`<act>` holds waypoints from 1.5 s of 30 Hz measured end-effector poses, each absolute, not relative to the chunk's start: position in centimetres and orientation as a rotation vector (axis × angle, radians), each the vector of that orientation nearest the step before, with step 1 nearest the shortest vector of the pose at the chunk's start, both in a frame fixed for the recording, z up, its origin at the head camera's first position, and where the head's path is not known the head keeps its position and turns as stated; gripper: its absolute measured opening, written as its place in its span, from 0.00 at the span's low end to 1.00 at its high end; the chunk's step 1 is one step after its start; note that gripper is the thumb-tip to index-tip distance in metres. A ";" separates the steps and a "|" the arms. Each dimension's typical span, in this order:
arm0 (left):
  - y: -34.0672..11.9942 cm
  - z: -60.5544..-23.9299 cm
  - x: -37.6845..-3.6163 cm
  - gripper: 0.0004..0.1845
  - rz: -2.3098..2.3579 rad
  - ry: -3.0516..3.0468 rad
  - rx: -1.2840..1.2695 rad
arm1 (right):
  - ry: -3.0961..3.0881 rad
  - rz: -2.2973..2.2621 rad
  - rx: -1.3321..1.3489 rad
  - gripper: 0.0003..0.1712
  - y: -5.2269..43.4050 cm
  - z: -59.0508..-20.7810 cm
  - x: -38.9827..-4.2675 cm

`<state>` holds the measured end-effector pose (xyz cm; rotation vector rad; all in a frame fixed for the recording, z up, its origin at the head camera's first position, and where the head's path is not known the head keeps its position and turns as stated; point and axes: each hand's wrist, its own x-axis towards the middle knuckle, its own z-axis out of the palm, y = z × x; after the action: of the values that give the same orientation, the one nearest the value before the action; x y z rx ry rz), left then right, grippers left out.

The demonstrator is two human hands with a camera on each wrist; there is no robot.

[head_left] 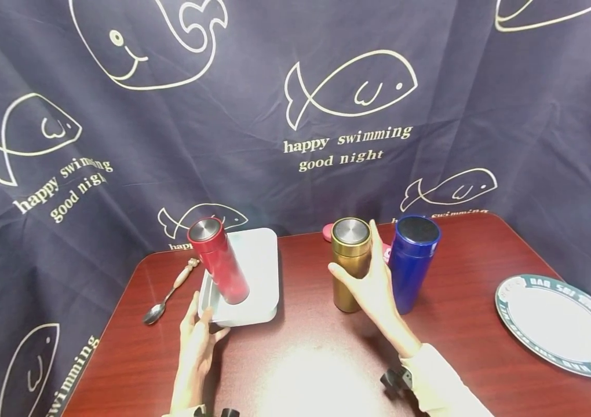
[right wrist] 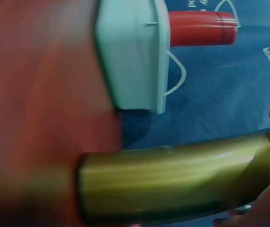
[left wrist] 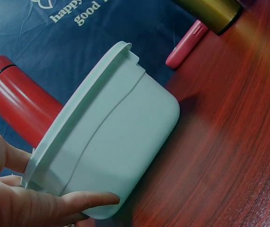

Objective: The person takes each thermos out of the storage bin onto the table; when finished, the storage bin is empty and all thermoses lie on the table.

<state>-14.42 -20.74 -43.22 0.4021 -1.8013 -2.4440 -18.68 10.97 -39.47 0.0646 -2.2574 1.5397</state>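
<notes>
My left hand (head_left: pixel 197 341) grips the near left corner of a pale mint plastic basin (left wrist: pixel 120 127), its thumb along the outer wall and other fingers at the rim. Inside the basin stands a red thermos flask (head_left: pixel 221 263) with a steel-topped lid. My right hand (head_left: pixel 375 285) holds a gold thermos flask (head_left: pixel 345 295) round its upper part, thumb on the left and fingers on the right. The gold flask is upright; whether its base touches the table I cannot tell. Just right of that hand stands a blue thermos flask (head_left: pixel 412 272).
Left of the basin lies a spoon (head_left: pixel 170 292) with a pale handle. A pink object (left wrist: pixel 184 47) lies behind the gold flask, partly hidden. At the right is an oval plate (head_left: pixel 514 336) with a green lettered rim. A dark printed curtain (head_left: pixel 254 145) hangs behind the red-brown table (head_left: pixel 306 278).
</notes>
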 end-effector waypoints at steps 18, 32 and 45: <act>-21.8 -43.0 -14.4 0.34 -2.400 -1.819 0.415 | -1.779 1.398 0.568 0.62 6.3 -29.1 -20.9; -21.6 -43.0 -14.4 0.34 -2.376 -1.846 0.436 | -1.915 1.967 0.675 0.67 -2.2 -33.3 -22.8; -20.7 -43.6 -14.7 0.33 -2.369 -1.840 0.410 | -2.117 2.088 0.537 0.67 -6.7 -38.1 -24.4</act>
<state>-14.73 -20.65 -43.59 0.4104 -1.8404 -2.3685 -24.44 -6.65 -38.13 0.5373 -2.1170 2.0876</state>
